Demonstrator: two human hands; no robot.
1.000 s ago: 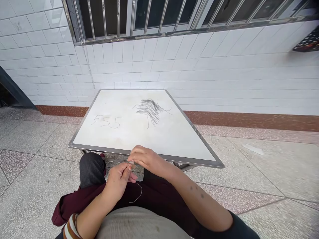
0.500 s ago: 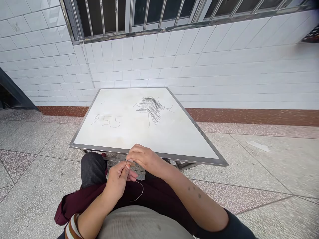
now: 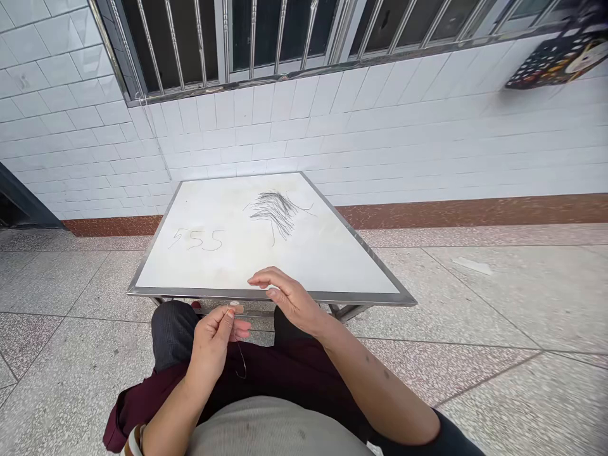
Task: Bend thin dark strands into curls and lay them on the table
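My left hand is closed, thumb pressed against the fingers, in front of the table's near edge. A thin wire hangs in a curve from its grip, over my lap. Something tan, like an adhesive bandage, shows at a fingertip, with a small white bit beside it that I cannot make out. My right hand is raised over the near edge, open, its fingers stretched out and thumb apart. On the white table lies a pile of thin dark wires. To its left, several wires form the shape 555.
Behind the table stands a white tiled wall with a barred window. A dark patterned bag hangs at the upper right. A white scrap lies on the speckled floor. My knees are under the table's front edge.
My right hand has come away from my left and opened out, up and to the right. My left hand still pinches the wire. The view has turned slightly right.
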